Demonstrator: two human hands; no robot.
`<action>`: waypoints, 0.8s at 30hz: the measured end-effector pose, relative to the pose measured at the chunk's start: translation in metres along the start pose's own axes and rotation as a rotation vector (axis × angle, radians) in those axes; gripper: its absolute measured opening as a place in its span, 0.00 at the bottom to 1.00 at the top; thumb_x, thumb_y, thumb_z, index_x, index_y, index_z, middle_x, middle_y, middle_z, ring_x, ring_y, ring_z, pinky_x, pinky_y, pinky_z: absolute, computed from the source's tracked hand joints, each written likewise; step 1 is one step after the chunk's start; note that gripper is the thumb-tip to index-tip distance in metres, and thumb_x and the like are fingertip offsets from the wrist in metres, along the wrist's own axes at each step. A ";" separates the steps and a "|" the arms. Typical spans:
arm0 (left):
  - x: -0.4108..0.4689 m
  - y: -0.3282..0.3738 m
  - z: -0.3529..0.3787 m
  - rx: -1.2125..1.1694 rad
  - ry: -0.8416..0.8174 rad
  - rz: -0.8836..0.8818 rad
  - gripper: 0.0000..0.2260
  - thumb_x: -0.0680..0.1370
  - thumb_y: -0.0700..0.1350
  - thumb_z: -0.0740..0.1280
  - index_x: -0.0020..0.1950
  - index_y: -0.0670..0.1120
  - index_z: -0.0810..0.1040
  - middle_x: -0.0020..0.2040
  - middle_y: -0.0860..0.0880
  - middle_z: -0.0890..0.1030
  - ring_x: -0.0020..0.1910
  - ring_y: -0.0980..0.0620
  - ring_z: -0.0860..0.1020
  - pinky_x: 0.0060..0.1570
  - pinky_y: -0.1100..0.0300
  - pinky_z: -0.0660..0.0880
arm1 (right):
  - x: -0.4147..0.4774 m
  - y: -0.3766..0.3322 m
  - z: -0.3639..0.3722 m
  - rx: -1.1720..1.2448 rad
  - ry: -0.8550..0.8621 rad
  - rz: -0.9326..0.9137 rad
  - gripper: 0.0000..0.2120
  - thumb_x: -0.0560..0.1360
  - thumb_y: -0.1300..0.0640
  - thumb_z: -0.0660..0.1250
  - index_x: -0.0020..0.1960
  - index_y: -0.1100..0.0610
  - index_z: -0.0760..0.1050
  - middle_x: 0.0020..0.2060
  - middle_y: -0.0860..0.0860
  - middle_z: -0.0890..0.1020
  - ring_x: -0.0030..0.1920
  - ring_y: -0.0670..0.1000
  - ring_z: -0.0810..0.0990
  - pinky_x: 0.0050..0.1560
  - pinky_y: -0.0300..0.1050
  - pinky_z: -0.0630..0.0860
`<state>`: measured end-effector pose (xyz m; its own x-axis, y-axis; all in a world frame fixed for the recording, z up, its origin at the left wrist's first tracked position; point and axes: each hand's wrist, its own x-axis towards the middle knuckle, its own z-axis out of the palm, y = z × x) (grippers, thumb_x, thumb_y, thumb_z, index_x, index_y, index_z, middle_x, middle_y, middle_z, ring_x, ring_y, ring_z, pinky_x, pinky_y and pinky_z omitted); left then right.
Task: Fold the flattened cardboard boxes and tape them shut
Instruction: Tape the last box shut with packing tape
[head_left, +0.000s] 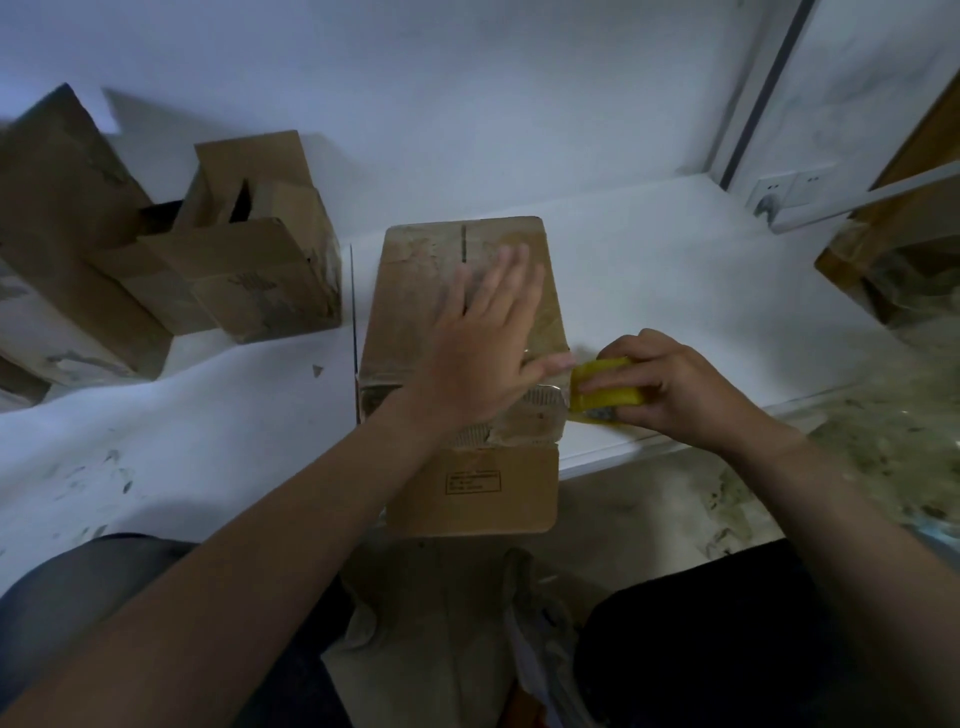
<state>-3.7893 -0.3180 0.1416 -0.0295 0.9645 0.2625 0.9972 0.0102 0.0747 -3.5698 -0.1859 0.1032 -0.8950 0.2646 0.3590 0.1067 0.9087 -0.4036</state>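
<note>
Head view: left hand (483, 353) presses box (415, 291), right hand (675, 384) grips tape (605, 392) (label (474, 481) illegible).

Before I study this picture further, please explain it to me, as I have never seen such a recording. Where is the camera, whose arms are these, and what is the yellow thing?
No machine is here: a person works with two bare hands. The one picture comes from a wide-angle camera worn on the head, looking forward and down, so both arms enter from below. On the white surface lies a cardboard box. The left hand presses flat on it, fingers straight. The right hand grips the yellow thing, a tape dispenser, at the box's right edge; clear tape seems to run from it across the box, but blur leaves this uncertain. One flap hangs over the surface's near edge. At the left stand other cardboard boxes, some flaps open.
</note>
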 end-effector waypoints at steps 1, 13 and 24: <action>0.008 0.008 0.004 0.033 -0.030 0.022 0.44 0.77 0.73 0.46 0.82 0.42 0.46 0.82 0.43 0.43 0.81 0.47 0.39 0.77 0.39 0.41 | 0.000 0.000 0.000 0.001 0.004 -0.004 0.14 0.71 0.47 0.74 0.56 0.46 0.85 0.51 0.48 0.81 0.44 0.51 0.74 0.47 0.36 0.68; 0.004 -0.004 0.028 0.222 -0.092 0.041 0.55 0.69 0.79 0.51 0.81 0.38 0.48 0.82 0.40 0.48 0.81 0.43 0.45 0.74 0.34 0.49 | -0.005 0.003 0.000 0.002 0.017 0.003 0.19 0.67 0.57 0.80 0.57 0.47 0.85 0.52 0.51 0.82 0.46 0.53 0.77 0.47 0.42 0.73; -0.036 -0.062 0.013 0.211 -0.104 0.057 0.52 0.72 0.78 0.43 0.81 0.38 0.51 0.81 0.41 0.52 0.80 0.46 0.47 0.76 0.34 0.50 | -0.005 0.001 0.001 0.039 -0.009 0.035 0.18 0.68 0.54 0.80 0.57 0.46 0.85 0.54 0.49 0.81 0.49 0.53 0.78 0.48 0.44 0.76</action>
<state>-3.8493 -0.3500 0.1145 0.0240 0.9869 0.1596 0.9897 -0.0009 -0.1433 -3.5659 -0.1861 0.1004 -0.8947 0.2934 0.3367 0.1217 0.8855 -0.4483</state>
